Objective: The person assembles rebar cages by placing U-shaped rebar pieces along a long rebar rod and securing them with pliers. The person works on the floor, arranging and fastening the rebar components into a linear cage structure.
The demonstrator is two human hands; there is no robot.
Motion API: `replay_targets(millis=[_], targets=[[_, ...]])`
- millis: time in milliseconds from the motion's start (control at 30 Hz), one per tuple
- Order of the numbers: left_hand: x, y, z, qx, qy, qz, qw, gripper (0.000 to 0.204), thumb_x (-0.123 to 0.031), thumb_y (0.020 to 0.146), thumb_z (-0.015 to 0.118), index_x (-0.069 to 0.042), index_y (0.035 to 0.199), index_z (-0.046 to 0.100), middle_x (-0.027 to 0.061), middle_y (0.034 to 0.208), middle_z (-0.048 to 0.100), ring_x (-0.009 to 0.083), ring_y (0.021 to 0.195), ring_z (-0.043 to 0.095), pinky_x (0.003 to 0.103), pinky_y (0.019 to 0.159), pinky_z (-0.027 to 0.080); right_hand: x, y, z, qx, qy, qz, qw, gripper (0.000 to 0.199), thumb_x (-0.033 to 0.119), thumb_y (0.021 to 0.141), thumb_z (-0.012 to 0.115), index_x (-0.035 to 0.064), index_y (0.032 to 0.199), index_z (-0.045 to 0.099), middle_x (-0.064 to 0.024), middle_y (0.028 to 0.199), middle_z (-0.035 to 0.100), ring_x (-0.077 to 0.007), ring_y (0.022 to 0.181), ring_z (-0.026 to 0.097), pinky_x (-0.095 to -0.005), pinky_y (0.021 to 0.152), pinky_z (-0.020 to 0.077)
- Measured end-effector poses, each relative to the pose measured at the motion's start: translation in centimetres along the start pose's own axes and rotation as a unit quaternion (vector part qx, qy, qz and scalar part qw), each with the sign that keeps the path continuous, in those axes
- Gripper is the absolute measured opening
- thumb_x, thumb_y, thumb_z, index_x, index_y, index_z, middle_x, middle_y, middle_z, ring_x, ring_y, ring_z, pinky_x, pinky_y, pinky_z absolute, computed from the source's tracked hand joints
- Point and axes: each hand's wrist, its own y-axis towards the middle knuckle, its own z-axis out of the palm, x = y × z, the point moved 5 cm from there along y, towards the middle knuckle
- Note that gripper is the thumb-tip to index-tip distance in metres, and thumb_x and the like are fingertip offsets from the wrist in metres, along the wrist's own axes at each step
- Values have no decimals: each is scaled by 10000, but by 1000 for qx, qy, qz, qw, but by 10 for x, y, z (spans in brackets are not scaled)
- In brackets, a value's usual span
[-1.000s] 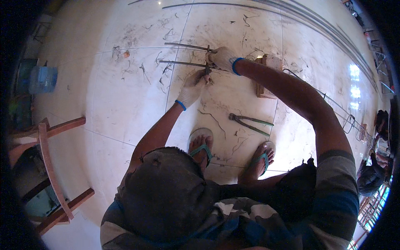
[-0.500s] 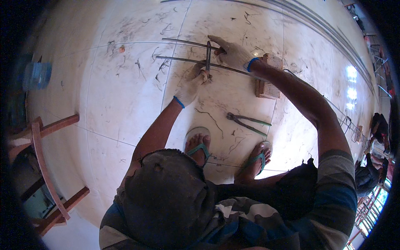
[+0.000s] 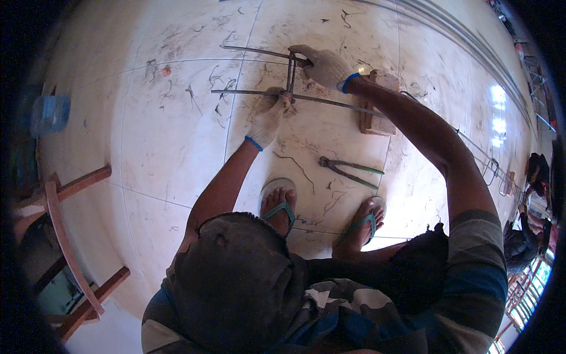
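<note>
Two long steel bars [image 3: 246,92] run side by side above the floor, passing through a narrow rectangular wire stirrup [image 3: 291,74] that stands across them. My left hand [image 3: 268,118], in a pale knitted glove with a blue cuff, is closed at the stirrup's near end, where it meets the near bar. My right hand [image 3: 327,68], gloved alike, closes round the far bar beside the stirrup's far corner. Its fingertips partly hide that joint. Pincers [image 3: 348,170] with green-ended handles lie on the floor close to my feet.
A brick-like block [image 3: 377,106] props the bars under my right forearm. More long bars [image 3: 454,41] lie at the far right. Scraps of wire are scattered over the tiled floor [image 3: 177,141]. A wooden frame [image 3: 65,218] and a bluish clear container [image 3: 50,115] stand at the left.
The bars' left ends have spread apart: the far one went up, the near one down. The stirrup shifted slightly left, and my right hand moved a little left with the far bar.
</note>
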Motion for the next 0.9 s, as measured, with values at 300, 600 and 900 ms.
replay_targets(millis=[300,600,900], targets=[[-17,-12,8,-24,53,46,997,113,-174,1071,613,-62,1086,615,3,1005,643,79,907,594,248,840,502,-8,6,-1,23,-126,-25,991,480,166,949,642,128,1418,546,-209,1071,736,-399,1010,711,-500,865,552],[0,-17,0,-41,13,15,999,130,-141,1044,632,-72,1153,617,15,1096,635,120,987,590,292,894,515,-8,-2,6,-25,-143,-91,985,493,150,931,630,101,1418,566,-180,1284,687,-363,1165,668,-464,983,537],[-1,-24,-16,-30,-19,3,999,316,-267,1050,645,-78,1279,538,63,1198,630,198,1089,612,370,960,517,0,-5,14,-50,-139,-125,981,527,225,919,636,178,1439,561,-148,1308,647,-350,1154,671,-473,923,560]])
